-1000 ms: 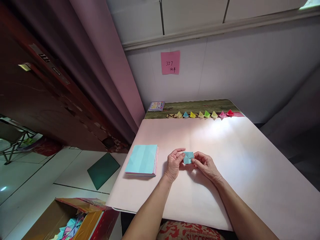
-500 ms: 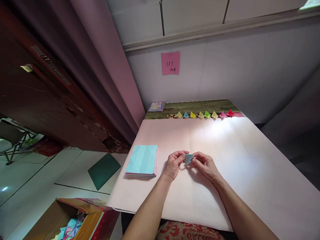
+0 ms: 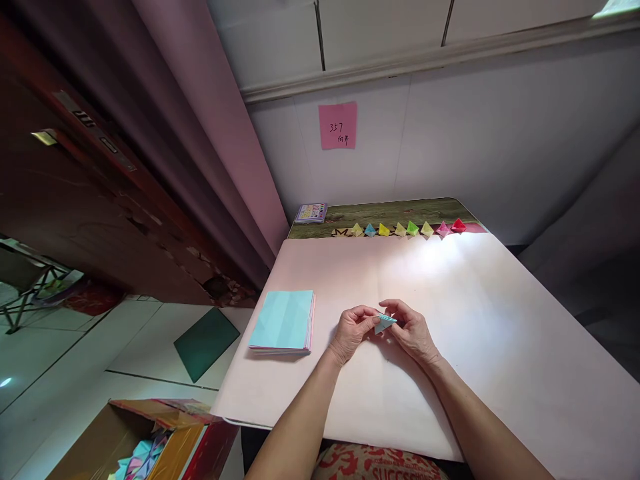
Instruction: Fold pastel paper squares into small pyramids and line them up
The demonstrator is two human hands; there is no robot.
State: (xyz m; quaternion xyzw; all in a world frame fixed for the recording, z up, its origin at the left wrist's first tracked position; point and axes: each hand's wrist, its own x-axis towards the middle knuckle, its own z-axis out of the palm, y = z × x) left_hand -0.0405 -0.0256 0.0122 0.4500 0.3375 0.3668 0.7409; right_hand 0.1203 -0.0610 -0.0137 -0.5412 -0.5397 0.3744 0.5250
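Note:
A small piece of folded light-blue paper (image 3: 384,323) is held just above the table, pointed at its lower end, with a striped strip along its upper edge. My left hand (image 3: 354,332) pinches its left side between thumb and fingers. At the right corner, my right hand (image 3: 413,333) has its thumb and lower fingers against the paper, while the index finger arches above it. The right fingertips are partly hidden behind the paper. To the left lies a stack of square paper sheets (image 3: 283,321), light blue on top.
Several small folded paper pieces (image 3: 412,228) in various colours stand in a row along the table's far edge. A small printed pack (image 3: 312,213) sits at the far left corner. On the floor at left is an open cardboard box (image 3: 193,440) holding coloured paper pieces.
The folded paper has turned in my hands and now shows a striped upper edge. My right index finger has lifted away from its top. The view has shifted slightly.

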